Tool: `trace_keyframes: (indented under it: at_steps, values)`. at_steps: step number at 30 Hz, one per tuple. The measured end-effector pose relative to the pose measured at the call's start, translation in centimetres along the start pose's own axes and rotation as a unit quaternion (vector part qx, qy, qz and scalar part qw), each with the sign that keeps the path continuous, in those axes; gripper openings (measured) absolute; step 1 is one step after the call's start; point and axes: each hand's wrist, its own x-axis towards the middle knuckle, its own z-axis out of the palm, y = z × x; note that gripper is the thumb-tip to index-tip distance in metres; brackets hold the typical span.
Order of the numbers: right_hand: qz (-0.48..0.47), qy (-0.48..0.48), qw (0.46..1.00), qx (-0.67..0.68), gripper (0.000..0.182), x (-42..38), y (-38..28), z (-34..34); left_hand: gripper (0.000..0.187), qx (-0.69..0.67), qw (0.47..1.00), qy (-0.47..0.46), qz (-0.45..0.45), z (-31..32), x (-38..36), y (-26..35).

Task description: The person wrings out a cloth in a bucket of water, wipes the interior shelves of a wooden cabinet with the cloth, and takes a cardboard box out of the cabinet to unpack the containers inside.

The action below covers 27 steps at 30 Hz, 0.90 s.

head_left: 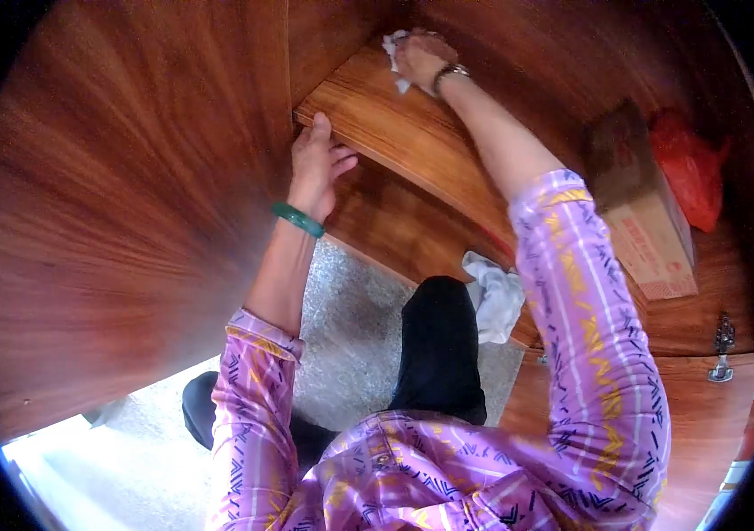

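Observation:
At the far end of a wooden shelf (395,115), my right hand (427,57) presses a crumpled white cloth (392,49) against the board. Parts of the cloth stick out on the left of the fingers; the rest is hidden under the palm. My left hand (315,164) is at the shelf's front left corner, thumb on the edge and loosely bent fingers below it, gripping the board. A green bangle is on the left wrist, a dark bracelet on the right.
A cardboard box (651,243) and a red plastic bag (691,168) stand to the right inside the cabinet. A white plastic bag or cloth (494,301) hangs by my knee. The large cabinet door (129,195) is on the left; a metal hinge (723,350) shows at right.

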Motion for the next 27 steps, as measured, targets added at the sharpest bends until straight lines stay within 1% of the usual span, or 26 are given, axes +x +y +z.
trace_keyframes:
  at_steps: [1, 2, 3, 4, 5, 6, 7, 8, 9, 10, 11, 12, 13, 14, 15, 16, 18, 19, 20, 21, 22, 25, 26, 27]
  values:
    - [0.001, -0.049, 0.998, 0.039, 0.021, -0.3, -2.0, -1.2, 0.039, -0.023, 1.000, -0.002, -0.004, 0.2, -0.7, 0.6]
    - [0.001, -0.099, 0.992, 0.077, 0.020, -0.8, -4.2, -1.8, 0.039, -0.023, 1.000, -0.002, -0.004, 0.1, -0.7, 0.3]
    - [-0.063, -0.017, 0.997, 0.032, 0.018, -3.2, -7.5, -2.5, 0.034, -0.021, 1.000, 0.018, 0.001, 0.0, -0.4, -0.1]
    - [-0.127, 0.066, 0.990, -0.015, 0.018, -5.2, -9.8, -3.0, 0.031, -0.020, 0.999, 0.039, 0.006, 0.0, -0.2, -0.3]
    - [-0.171, 0.093, 0.979, 0.054, 0.017, -5.7, -9.6, -2.5, 0.028, -0.022, 0.998, 0.066, 0.013, 0.7, -0.5, 0.0]
    - [-0.213, 0.119, 0.962, 0.123, 0.017, -6.1, -8.9, -1.6, 0.028, -0.021, 0.998, 0.063, 0.015, 0.8, -0.4, -0.1]
    - [-0.228, 0.126, 0.957, 0.125, 0.017, -5.0, -6.7, -0.8, 0.029, -0.018, 0.998, 0.063, 0.016, 0.6, -0.2, -0.4]
    - [-0.095, 0.032, 0.987, 0.129, 0.018, -3.7, -4.7, -1.2, 0.031, -0.016, 0.998, 0.064, 0.018, 0.6, 0.0, -0.4]
    - [0.022, -0.043, 0.975, 0.218, 0.019, -1.9, -2.3, -0.5, 0.030, -0.017, 0.997, 0.071, 0.026, 0.8, -0.4, -0.3]
    - [0.069, -0.037, 0.979, 0.187, 0.021, -0.9, -1.9, -0.8, 0.036, 0.016, 0.999, 0.042, 0.016, 0.0, -0.3, -0.4]
    - [0.116, -0.034, 0.980, 0.156, 0.023, 0.1, -1.6, -1.2, 0.037, 0.027, 0.998, 0.044, 0.026, -0.4, 0.1, -0.5]
    - [0.108, 0.038, 0.993, 0.004, 0.025, -0.6, -2.2, -2.1, 0.038, 0.039, 0.998, 0.045, 0.030, -0.3, 0.3, -0.6]
    - [0.101, 0.109, 0.973, 0.175, 0.026, 1.6, -0.1, 1.4, 0.038, 0.046, 0.998, 0.045, 0.016, 0.0, 0.3, -0.3]
    - [0.223, 0.084, 0.855, 0.460, 0.022, 0.8, -1.9, -2.4, 0.039, 0.053, 0.997, 0.050, -0.001, 0.1, 0.2, 0.0]
    - [0.239, 0.189, 0.741, 0.598, 0.021, 1.5, -2.7, -3.9, 0.040, 0.053, 0.998, 0.021, -0.004, -0.2, 0.1, 0.1]
    - [0.248, 0.284, 0.593, 0.712, 0.020, 2.1, -3.5, -4.8, 0.040, 0.056, 0.998, 0.020, 0.000, -0.3, 0.0, 0.1]
    - [0.041, 0.392, 0.437, 0.809, 0.027, 2.5, -6.7, -8.2, 0.039, 0.046, 0.998, 0.027, -0.018, -0.4, 0.0, 0.2]
    - [0.000, 0.464, 0.581, 0.669, 0.034, 4.8, -7.4, -8.1, 0.039, 0.049, 0.998, 0.013, -0.025, -0.7, 0.1, 0.2]
    - [0.005, 0.500, 0.681, 0.535, 0.037, 5.2, -8.5, -8.3, 0.039, 0.051, 0.998, 0.013, -0.026, -0.7, 0.1, 0.2]
    - [0.020, 0.540, 0.747, 0.386, 0.040, 5.5, -9.7, -8.6, 0.038, 0.047, 0.998, 0.018, -0.028, -0.7, -0.1, 0.1]
    - [0.002, 0.575, 0.759, 0.306, 0.042, 4.5, -9.4, -9.5, 0.038, 0.045, 0.998, 0.024, -0.021, 0.4, -0.6, 0.7]
    - [0.020, 0.475, 0.825, 0.307, 0.048, 3.4, -8.2, -3.4, 0.040, 0.021, 0.999, 0.024, -0.015, 0.1, -0.6, 0.4]
    - [0.093, 0.357, 0.853, 0.369, 0.051, 3.4, -7.1, -0.2, 0.040, 0.019, 0.999, 0.022, -0.014, 0.2, -0.6, 0.3]
    - [0.109, 0.269, 0.896, 0.336, 0.048, 3.9, -5.2, 2.8, 0.040, 0.035, 0.999, 0.020, -0.009, 0.1, -0.6, 0.2]
